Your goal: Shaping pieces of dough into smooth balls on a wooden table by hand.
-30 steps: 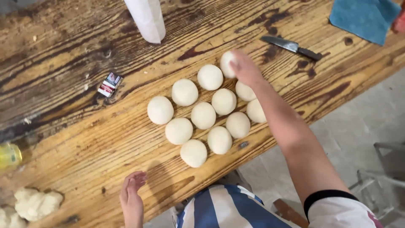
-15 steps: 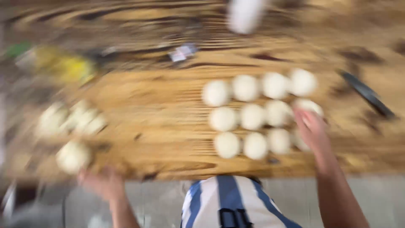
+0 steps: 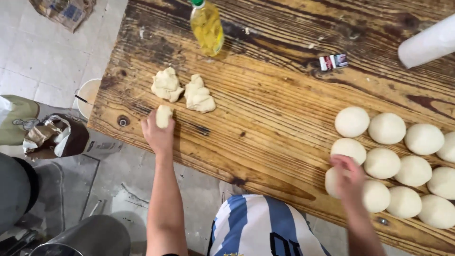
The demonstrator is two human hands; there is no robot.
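My left hand (image 3: 158, 132) grips a small piece of dough (image 3: 164, 115) on the wooden table (image 3: 265, 99), just below two rough lumps of dough (image 3: 166, 84) (image 3: 198, 95). My right hand (image 3: 350, 176), blurred, rests over the nearest corner of a cluster of several smooth round dough balls (image 3: 387, 128), touching the ball (image 3: 332, 182) at the lower left. Whether its fingers close on that ball is unclear.
A bottle of yellow oil (image 3: 207, 27) stands at the table's far side. A small box (image 3: 333, 61) and a white roll (image 3: 426, 45) lie to the right. Left of the table are a white bucket (image 3: 88, 95), bags (image 3: 52, 135) and a metal pot (image 3: 85, 237) on the floor.
The view has swung left from the dough balls to the table's left end. My left hand reached up and took a small dough piece; my right hand pulled back to the cluster's near corner.
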